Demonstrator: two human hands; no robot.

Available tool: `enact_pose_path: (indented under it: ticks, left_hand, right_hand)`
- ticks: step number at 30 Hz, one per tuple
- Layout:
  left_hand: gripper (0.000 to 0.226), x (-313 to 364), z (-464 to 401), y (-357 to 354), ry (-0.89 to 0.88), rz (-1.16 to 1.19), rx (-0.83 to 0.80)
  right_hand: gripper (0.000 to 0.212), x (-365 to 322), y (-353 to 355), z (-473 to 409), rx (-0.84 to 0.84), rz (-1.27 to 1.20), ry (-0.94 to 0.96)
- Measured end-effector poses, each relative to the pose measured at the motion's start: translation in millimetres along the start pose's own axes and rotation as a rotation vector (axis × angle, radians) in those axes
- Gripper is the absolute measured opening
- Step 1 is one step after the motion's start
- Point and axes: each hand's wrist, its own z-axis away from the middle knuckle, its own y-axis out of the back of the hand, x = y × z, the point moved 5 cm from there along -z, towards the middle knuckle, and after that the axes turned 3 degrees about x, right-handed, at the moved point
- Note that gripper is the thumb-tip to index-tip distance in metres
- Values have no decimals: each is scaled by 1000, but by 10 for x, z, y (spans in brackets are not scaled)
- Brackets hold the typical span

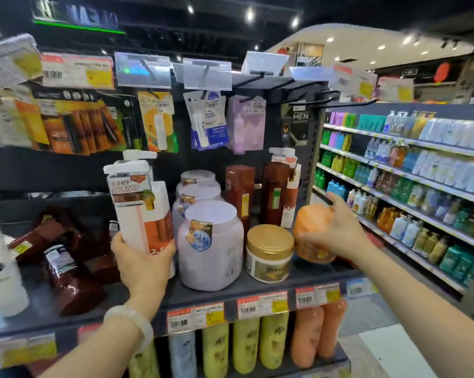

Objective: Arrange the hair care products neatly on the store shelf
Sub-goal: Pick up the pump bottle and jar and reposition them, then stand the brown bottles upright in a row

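Note:
My left hand (143, 261) grips the base of a tall white pump bottle (140, 203) with an orange-brown label, held upright above the dark shelf (203, 294). My right hand (336, 230) holds an orange bottle (311, 227) at the shelf's right end, just beside a gold-lidded jar (268, 253). Three pale lilac jars (210, 246) stand in a row between my hands. Brown bottles (240, 190) stand upright behind them. On the left, brown bottles (66, 271) lie tipped over on the shelf.
A white bottle (1, 271) stands at the far left. Hanging packets (156, 121) fill the hooks above. Yellow and orange bottles (274, 339) line the shelf below, behind price tags (261, 304). A long aisle shelf (410, 186) of bottles runs along the right.

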Motion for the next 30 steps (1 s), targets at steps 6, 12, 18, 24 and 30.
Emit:
enact_pose_path:
  ticks: [6, 12, 18, 24, 30]
  left_hand:
    - [91, -16, -5, -9, -7, -16, 27]
    - [94, -43, -16, -22, -17, -71, 4]
    - [99, 1, -3, 8, -54, -155, -37]
    - [103, 77, -24, 82, -88, -242, -118]
    - [99, 109, 4, 164, -89, -378, -40]
  right_hand:
    - [119, 195, -271, -32, -113, 36, -14]
    - [122, 239, -371, -79, -249, 174, 7]
    - [132, 109, -330, -69, -334, 462, 52]
    - [77, -970, -87, 32, -142, 118, 348]
    - [58, -1890, -664, 426, -272, -104, 490]
